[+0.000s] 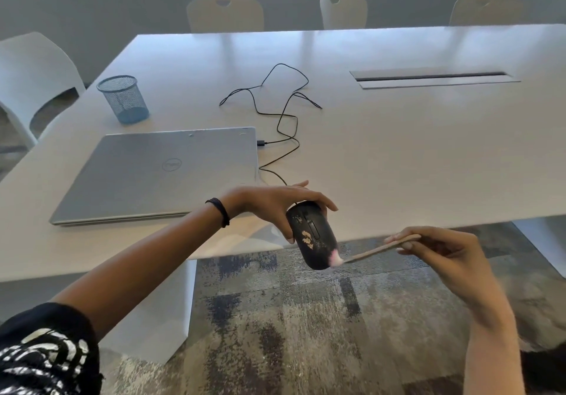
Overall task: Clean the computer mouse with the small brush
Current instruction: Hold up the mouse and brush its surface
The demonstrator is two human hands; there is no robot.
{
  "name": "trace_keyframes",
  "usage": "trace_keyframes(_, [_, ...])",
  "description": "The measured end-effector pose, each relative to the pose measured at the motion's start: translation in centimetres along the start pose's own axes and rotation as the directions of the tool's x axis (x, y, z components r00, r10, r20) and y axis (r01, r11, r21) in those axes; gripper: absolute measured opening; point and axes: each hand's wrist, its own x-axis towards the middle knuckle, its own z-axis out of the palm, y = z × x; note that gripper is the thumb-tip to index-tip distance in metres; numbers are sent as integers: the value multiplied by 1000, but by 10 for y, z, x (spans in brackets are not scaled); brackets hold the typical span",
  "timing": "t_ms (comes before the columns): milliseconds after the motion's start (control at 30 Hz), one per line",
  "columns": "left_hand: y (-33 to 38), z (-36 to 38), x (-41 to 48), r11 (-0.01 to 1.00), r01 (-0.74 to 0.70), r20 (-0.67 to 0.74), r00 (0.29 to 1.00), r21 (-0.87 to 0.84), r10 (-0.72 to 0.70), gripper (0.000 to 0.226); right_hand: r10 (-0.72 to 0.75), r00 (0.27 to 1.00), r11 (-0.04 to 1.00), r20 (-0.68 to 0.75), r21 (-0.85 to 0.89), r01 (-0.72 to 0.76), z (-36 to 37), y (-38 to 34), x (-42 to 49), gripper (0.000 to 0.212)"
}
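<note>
My left hand [269, 203] grips a black computer mouse [312, 236] by its front end and holds it in the air over the near edge of the white table [398, 155]. Pale crumbs of dirt cling to the mouse's top beside the scroll wheel. My right hand [441, 249] pinches a small brush [376, 250] by its thin tan handle. The brush's pink-white bristles touch the lower right side of the mouse. The mouse's black cable [281, 118] runs back across the table in loose loops.
A closed silver laptop [159, 174] lies on the table to the left of the mouse, with a plug in its right side. A blue mesh pen cup [124, 98] stands behind it. Chairs ring the table; a cable slot [432, 77] sits at the right.
</note>
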Motion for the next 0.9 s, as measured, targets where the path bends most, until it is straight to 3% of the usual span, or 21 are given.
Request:
trace_keyframes(167, [0, 0, 3, 999, 5, 13, 1000, 53, -6, 78, 16, 998, 1000, 60, 7, -16, 2, -2, -3, 26])
trace_keyframes(333, [0, 3, 8, 998, -2, 35, 999, 62, 0, 78, -107, 992, 990, -62, 82, 112, 6, -10, 5, 35])
trace_keyframes(733, [1, -1, 9, 998, -22, 13, 1000, 53, 21, 81, -54, 995, 973, 88, -218, 72, 12, -16, -5, 18])
trace_keyframes(900, [3, -3, 12, 997, -30, 36, 999, 72, 28, 80, -176, 984, 984, -31, -16, 176, 15, -24, -3, 18])
